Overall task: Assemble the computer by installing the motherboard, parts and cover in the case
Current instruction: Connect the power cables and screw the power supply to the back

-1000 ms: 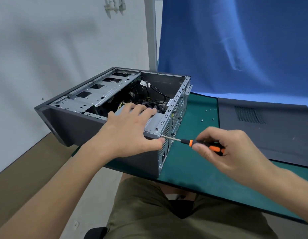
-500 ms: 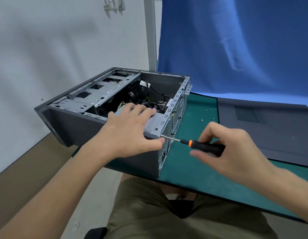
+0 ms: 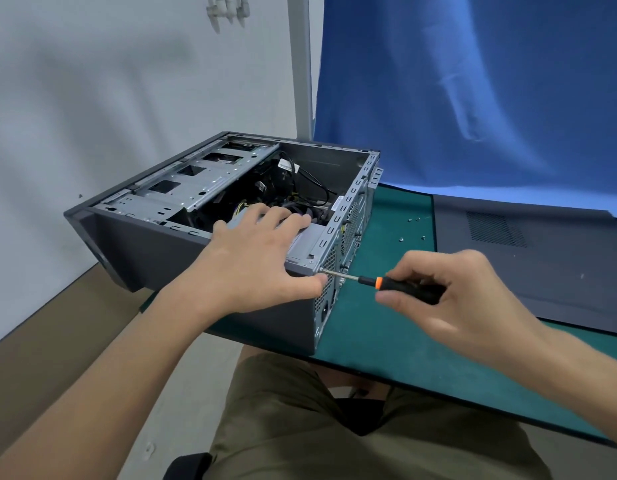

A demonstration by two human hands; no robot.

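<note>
No text is legible; the small white labels [image 3: 287, 164] inside the case [image 3: 154, 244] are too blurred.

At the frame's centre we press our left hand [image 3: 251, 268] flat on a grey metal box [image 3: 305, 242] inside the open case [image 3: 154, 251], thumb at its near right corner. Right of centre, our right hand [image 3: 449, 292] pinches the black-and-orange screwdriver [image 3: 400, 287], whose tip meets the case's rear edge beside that thumb. Loose screws [image 3: 412, 230] lie on the green bench [image 3: 386, 341] above, near the dark cover panel [image 3: 542, 271] at right.
</note>
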